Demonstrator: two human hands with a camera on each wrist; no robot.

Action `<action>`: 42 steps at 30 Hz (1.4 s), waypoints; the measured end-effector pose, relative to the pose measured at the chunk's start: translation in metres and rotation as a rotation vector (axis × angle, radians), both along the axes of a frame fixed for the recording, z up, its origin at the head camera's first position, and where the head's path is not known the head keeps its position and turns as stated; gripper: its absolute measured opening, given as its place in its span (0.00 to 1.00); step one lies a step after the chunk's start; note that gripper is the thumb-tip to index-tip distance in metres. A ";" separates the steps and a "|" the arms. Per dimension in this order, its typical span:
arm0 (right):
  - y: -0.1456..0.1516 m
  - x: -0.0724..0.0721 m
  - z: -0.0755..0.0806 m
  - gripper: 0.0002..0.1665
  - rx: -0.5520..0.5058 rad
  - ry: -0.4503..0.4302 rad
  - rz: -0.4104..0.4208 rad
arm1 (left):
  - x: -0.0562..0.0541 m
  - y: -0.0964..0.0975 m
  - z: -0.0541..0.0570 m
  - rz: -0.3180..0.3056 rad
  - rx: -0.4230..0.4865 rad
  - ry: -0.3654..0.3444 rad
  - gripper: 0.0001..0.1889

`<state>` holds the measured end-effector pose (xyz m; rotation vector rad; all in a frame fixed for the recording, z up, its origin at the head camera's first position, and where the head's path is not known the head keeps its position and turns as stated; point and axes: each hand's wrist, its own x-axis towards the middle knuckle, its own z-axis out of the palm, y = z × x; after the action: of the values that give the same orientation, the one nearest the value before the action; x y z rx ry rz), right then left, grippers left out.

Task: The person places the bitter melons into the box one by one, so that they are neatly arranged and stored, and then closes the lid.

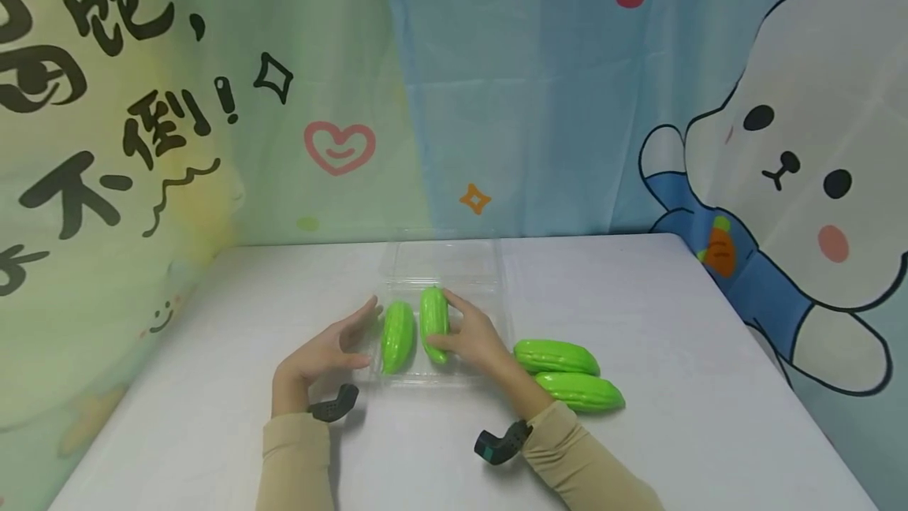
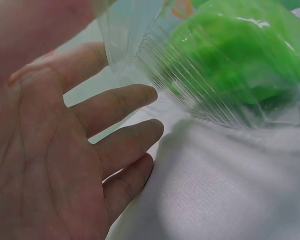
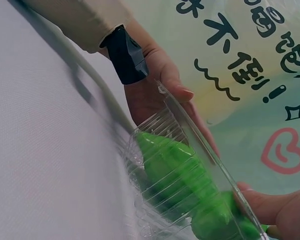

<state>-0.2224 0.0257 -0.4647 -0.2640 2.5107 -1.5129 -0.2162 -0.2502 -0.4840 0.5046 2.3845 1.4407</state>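
A clear plastic box (image 1: 426, 379) lies on the table with its clear lid (image 1: 443, 260) folded back. Two bright green, ridged cucumber-like vegetables are at the box. One green cucumber (image 1: 398, 337) lies inside on the left. My right hand (image 1: 477, 335) grips the other cucumber (image 1: 434, 314) between thumb and fingers, over the box's right half. Beside the left wall, my left hand (image 1: 322, 353) is spread with nothing in it. The left wrist view shows its extended fingers (image 2: 125, 102) close by the ribbed plastic wall (image 2: 189, 95).
Right of the box, behind my right forearm, two more green cucumbers lie side by side, an upper one (image 1: 556, 357) and a lower one (image 1: 582, 392). A white cloth covers the table (image 1: 674, 448). A printed curtain (image 1: 511, 101) hangs behind it.
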 end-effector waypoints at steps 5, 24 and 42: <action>-0.001 0.001 -0.002 0.54 0.016 -0.015 0.011 | 0.001 -0.001 -0.001 0.008 -0.018 0.003 0.53; -0.004 0.002 -0.009 0.49 0.233 0.076 0.046 | 0.002 0.003 0.004 0.006 -0.014 -0.001 0.54; -0.002 0.002 -0.008 0.46 0.238 0.058 0.085 | 0.002 0.001 0.003 0.001 -0.005 -0.010 0.54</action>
<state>-0.2208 0.0241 -0.4731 -0.3759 2.6552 -1.1773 -0.2145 -0.2492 -0.4810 0.4939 2.3802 1.4339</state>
